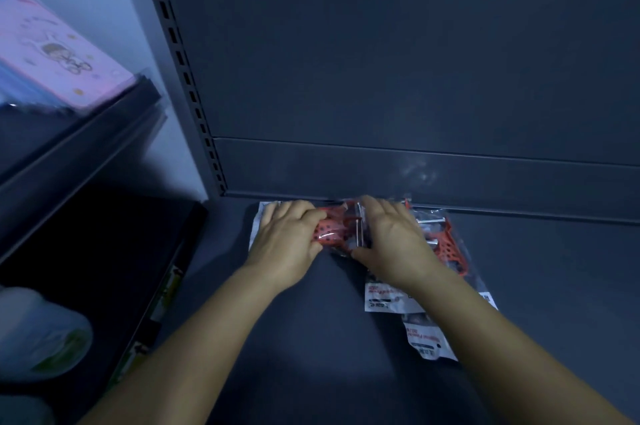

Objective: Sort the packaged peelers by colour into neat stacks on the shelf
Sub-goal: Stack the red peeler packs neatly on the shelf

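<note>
Bare forearms, left hand [289, 234], right hand [391, 237], sleeveless

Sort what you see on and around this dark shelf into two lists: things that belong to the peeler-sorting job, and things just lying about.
Part of the job:
- left hand and right hand, both on the red packaged peeler
- other red packaged peelers beside it
- dark shelf

Just lying about:
- pink cartoon-printed package on the neighbouring upper shelf
- white and green package, blurred, lower left

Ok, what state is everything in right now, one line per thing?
Left hand: fingers curled on the red peeler pack.
Right hand: resting on the same pack, thumb at its near edge.
Red peeler pack: lying against the shelf's back panel.
Other red packs: lying flat, overlapping, askew.
</note>
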Available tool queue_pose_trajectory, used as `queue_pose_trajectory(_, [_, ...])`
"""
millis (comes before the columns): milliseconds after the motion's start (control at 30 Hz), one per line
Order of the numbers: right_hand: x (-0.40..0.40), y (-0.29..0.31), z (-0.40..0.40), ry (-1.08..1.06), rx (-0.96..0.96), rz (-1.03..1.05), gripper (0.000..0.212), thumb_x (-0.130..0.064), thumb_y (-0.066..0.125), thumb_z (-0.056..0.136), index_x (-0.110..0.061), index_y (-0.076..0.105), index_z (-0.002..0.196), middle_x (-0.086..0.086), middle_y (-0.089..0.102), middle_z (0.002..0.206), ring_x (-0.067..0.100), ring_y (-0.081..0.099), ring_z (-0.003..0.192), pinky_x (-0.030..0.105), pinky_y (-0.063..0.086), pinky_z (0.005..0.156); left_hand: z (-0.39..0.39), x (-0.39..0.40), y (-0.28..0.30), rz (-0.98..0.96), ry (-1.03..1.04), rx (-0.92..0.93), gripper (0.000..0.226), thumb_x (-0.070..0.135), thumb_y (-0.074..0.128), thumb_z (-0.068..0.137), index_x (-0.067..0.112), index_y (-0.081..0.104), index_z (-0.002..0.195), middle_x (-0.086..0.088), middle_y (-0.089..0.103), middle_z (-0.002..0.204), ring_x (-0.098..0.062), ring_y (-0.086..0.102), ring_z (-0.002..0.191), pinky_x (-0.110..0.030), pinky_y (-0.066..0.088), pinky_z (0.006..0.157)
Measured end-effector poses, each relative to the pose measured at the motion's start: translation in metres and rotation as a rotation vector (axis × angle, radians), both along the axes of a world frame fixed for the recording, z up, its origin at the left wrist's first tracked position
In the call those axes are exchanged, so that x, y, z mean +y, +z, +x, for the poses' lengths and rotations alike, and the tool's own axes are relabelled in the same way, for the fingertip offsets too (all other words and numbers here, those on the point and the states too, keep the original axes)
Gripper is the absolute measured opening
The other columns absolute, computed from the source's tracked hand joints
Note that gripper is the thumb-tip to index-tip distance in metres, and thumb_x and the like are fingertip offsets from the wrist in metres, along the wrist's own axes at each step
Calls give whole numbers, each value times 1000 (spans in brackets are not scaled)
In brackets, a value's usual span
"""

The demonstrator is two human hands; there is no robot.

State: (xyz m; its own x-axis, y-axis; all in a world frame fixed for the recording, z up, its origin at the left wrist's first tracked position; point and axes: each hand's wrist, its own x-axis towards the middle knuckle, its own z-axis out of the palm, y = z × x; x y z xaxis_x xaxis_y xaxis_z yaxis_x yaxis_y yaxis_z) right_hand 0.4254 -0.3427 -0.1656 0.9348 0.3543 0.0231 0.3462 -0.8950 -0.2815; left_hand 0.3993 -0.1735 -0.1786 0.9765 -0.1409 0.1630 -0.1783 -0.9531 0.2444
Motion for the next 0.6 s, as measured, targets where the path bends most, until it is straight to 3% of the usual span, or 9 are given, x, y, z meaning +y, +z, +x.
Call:
queue_pose_trajectory(200, [-3, -7, -2, 18, 2, -114, 58, -35, 58, 87, -18, 39, 139, -1, 43, 144, 23, 31, 134, 36, 18, 113, 6, -2, -7, 37, -25, 24, 55, 36, 53, 93, 26, 35, 143, 10, 37, 146, -11, 28, 137, -31, 6, 117])
queue_pose_trajectory(467, [-23, -7, -11, -16, 17, -99, 74, -34, 60, 87, -18, 22, 148, -1, 25, 154, 20, 18, 143, 33, 12, 119, 13, -1, -6, 49, 44, 48, 49, 29, 51, 95, 22, 37, 142, 5, 43, 143, -14, 34, 135, -29, 11, 113])
queue_pose_trajectory(600, [-37, -2, -18, -13, 73, -48, 73, -35, 59, 89, -17, 22, 149, 0, 22, 157, 19, 17, 145, 30, 11, 120, 14, -5, -3, 68, 52, 78, 56, 29, 53, 94, 22, 30, 145, 4, 34, 149, -16, 21, 142, -34, 7, 116])
